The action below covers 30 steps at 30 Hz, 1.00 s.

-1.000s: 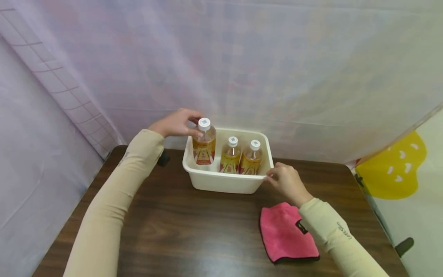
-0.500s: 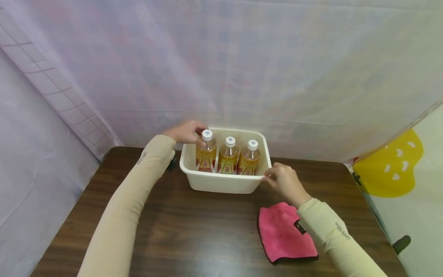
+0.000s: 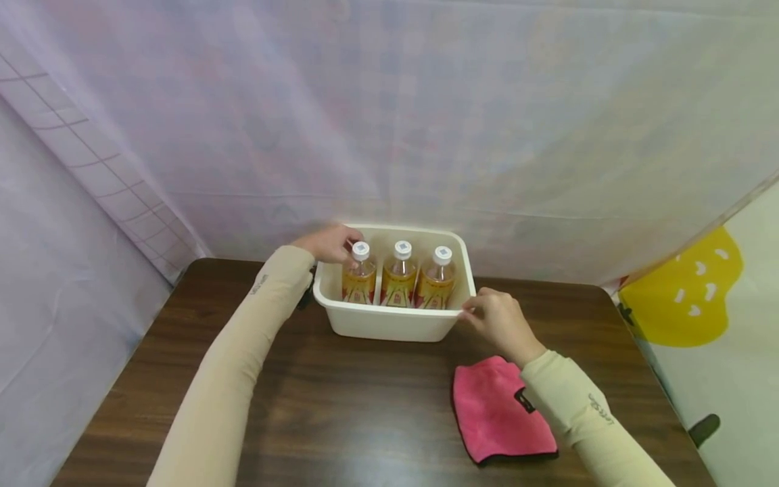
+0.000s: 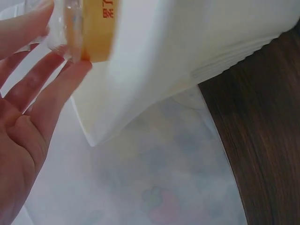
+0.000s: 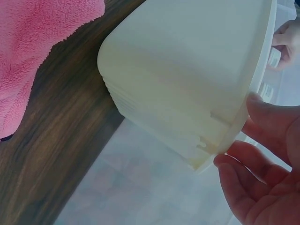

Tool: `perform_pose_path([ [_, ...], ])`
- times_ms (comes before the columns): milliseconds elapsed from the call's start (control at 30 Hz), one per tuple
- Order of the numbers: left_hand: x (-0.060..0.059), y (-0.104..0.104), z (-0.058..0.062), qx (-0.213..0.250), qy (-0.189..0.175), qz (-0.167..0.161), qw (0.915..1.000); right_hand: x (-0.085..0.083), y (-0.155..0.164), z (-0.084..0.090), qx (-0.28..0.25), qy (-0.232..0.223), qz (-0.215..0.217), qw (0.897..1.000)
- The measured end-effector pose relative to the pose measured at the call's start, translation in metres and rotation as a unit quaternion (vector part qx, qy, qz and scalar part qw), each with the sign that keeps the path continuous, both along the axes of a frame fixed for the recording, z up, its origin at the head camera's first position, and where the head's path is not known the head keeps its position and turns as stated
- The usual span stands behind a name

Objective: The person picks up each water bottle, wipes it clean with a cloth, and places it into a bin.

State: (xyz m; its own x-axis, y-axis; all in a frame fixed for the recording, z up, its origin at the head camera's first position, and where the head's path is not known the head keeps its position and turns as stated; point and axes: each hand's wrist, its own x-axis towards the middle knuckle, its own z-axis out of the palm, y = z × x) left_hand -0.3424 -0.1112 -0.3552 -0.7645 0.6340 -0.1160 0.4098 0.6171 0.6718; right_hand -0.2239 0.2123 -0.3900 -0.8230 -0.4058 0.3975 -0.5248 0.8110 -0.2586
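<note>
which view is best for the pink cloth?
Head view: the whole cloth lies flat on the table, partly under the right sleeve. Right wrist shows only one fuzzy corner. Left wrist shows none of it.

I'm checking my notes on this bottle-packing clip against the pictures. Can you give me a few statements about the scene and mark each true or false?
1. Three bottles stand in the white tub. True.
2. The left hand holds the leftmost bottle near its top. True.
3. The right hand lies on the pink cloth. False: its grip is on the tub's near right rim, and the cloth lies apart on the table.
4. The bottles have red caps. False: the caps are white.
5. The pink cloth lies inside the tub. False: it lies on the table, in front of the tub to the right.
</note>
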Motion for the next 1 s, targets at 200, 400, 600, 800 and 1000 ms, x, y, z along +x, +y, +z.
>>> perform_pose_path([
  [200,0.001,0.0,-0.003,0.0,0.003,0.01,0.9999,0.002,0.0,0.0,0.002,0.009,0.0,1.0],
  [400,0.0,0.0,-0.005,-0.003,-0.002,0.028,0.9996,0.002,0.002,0.001,0.003,0.011,-0.002,1.0],
  [600,0.0,0.001,-0.007,-0.003,0.006,0.035,0.9994,0.0,0.002,0.0,0.005,0.008,-0.004,1.0],
  [800,0.002,-0.003,-0.007,-0.006,0.008,0.046,0.9989,-0.001,0.001,-0.001,0.002,0.021,0.009,1.0],
  [1000,0.012,-0.012,0.012,-0.002,0.055,0.054,0.997,-0.002,0.003,0.0,0.0,0.002,0.013,1.0],
])
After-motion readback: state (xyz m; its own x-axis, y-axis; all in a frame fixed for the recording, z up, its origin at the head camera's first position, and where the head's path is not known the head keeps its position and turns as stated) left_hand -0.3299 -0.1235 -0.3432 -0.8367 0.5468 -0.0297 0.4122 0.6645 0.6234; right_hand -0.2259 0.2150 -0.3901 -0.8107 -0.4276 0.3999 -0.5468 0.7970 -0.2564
